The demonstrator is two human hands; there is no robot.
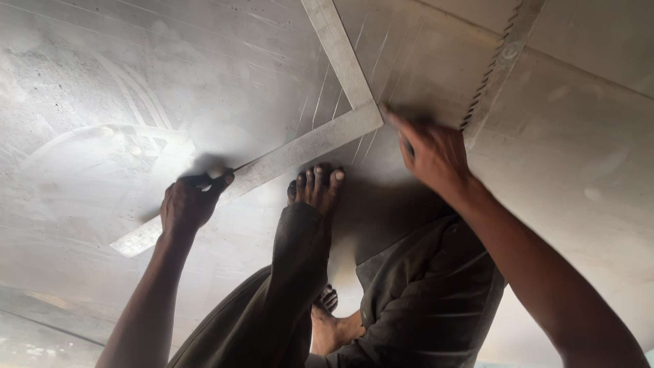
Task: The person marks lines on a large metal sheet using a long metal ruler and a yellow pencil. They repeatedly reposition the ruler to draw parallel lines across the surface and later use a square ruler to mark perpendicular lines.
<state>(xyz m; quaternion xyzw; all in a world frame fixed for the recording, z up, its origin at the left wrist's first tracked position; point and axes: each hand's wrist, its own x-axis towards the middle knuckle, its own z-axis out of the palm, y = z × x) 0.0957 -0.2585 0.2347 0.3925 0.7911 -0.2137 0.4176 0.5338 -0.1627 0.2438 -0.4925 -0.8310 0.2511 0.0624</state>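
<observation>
i'm looking down at a big grey metal sheet that fills nearly the whole frame and runs off every edge. on it lies a steel framing square: one arm slants from the lower left up to a corner near the centre, the other climbs from that corner out of the top edge, so its end is cut off.

my left hand, left of centre, presses down on the long arm with fingers curled over its edge. my right hand, right of centre, sits just beside the square's corner, fingers pinched together; something thin and dark seems to be held in them, but it is blurred and i cannot tell what it is.

a bare foot rests on the sheet just below the square, between the hands. a second foot shows only in part at the bottom, behind dark trouser legs.

in the upper right a saw blade with teeth along its left edge lies slantwise, its top end out of view.
</observation>
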